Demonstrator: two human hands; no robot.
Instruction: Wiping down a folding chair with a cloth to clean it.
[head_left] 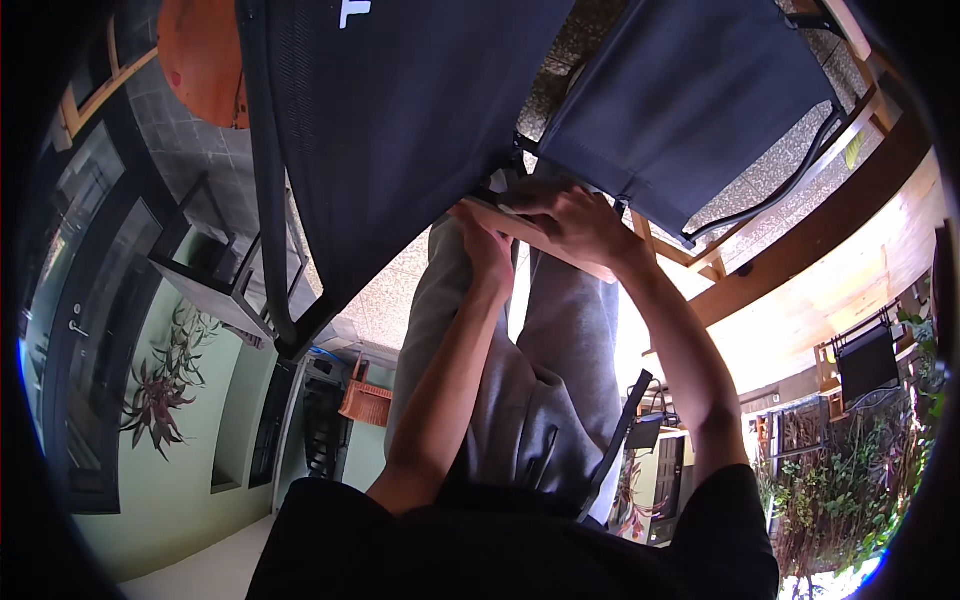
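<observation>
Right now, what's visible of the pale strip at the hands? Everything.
The pale strip is light tan, narrow and straight-edged, and looks like wood. It slants from upper left down to lower right, above the grey trousers in the picture and near the dark fabric panel. The left hand holds its left end; the right hand lies along its upper edge, hiding part of it. Whether it joins the black frame can't be told.

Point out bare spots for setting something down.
The pale tabletop at right shows bare beside its brown curved edge. Bare speckled floor shows between the large dark panel and the grey trousers. Crowded: where left hand and right hand crowd the wooden bar.
</observation>
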